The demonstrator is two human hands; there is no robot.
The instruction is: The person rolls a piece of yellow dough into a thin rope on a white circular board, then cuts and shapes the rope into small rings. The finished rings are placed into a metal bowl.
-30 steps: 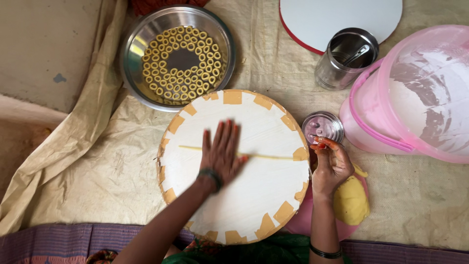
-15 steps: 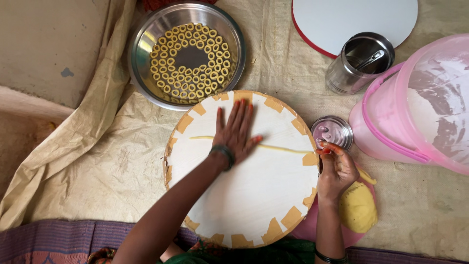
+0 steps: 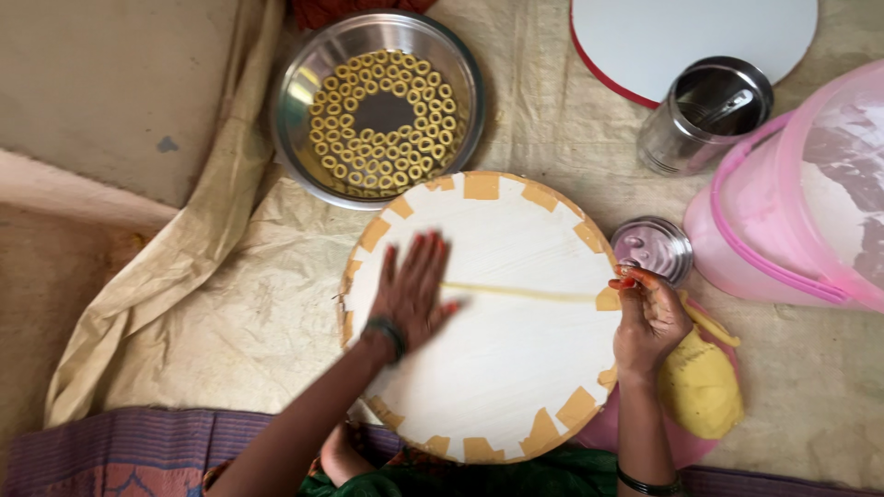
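A round white board with tan tape patches around its rim lies in front of me. My left hand lies flat, fingers spread, on the left part of the board, covering the left end of a thin yellow dough strand. My right hand pinches the strand's right end at the board's right edge. A lump of yellow dough sits just right of that hand.
A steel bowl holding several yellow dough rings stands beyond the board. A small steel cup, a steel tumbler, a pink bucket and a white round board are at the right. Cloth covers the floor.
My left hand has slid back toward me and to the left along the strand, after reaching further forward half a second ago. The right hand stays at the strand's right end.
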